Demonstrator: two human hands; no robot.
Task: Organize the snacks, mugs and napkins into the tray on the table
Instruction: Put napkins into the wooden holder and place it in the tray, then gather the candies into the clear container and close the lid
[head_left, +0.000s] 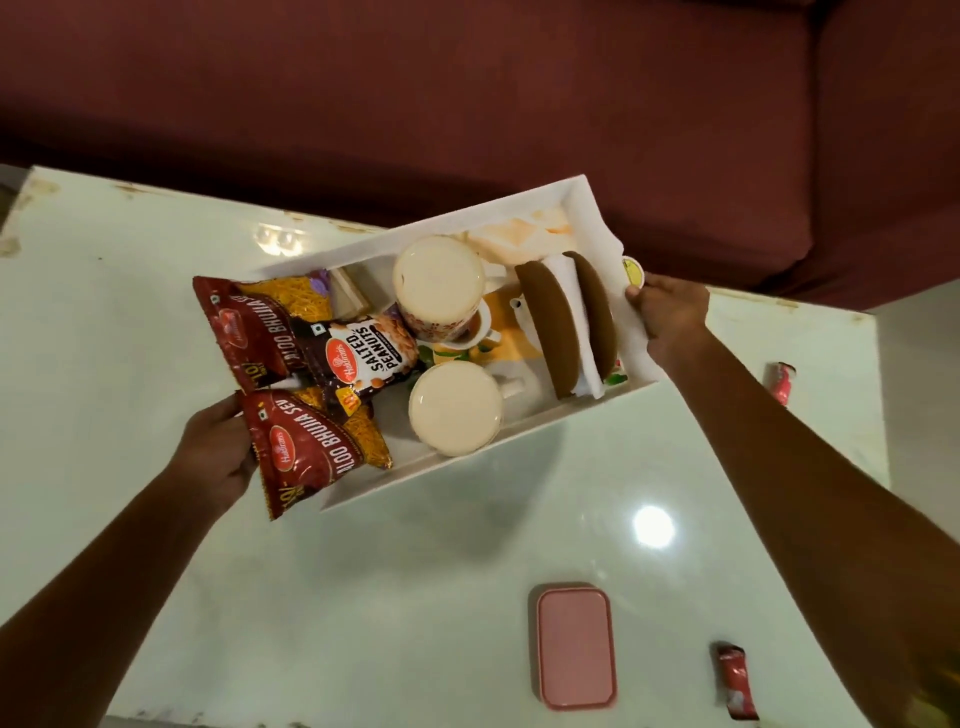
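Note:
A white rectangular tray (483, 218) hangs tilted above the pale table (130, 322), casting a shadow below. My left hand (218, 452) grips its near-left end, partly behind a red Aloo Bhujia packet (311, 447). My right hand (670, 317) grips its far-right end. Inside lie a second Aloo Bhujia packet (244, 327), a Salted Peanuts packet (363, 353), two upside-down cream mugs (439, 283) (456, 408) and a brown holder with white napkins (569, 312).
A pink lidded box (575, 647) sits near the table's front edge. One small red sachet (735, 680) lies to its right, another (781, 382) near the right edge. A maroon sofa (467, 93) runs behind the table.

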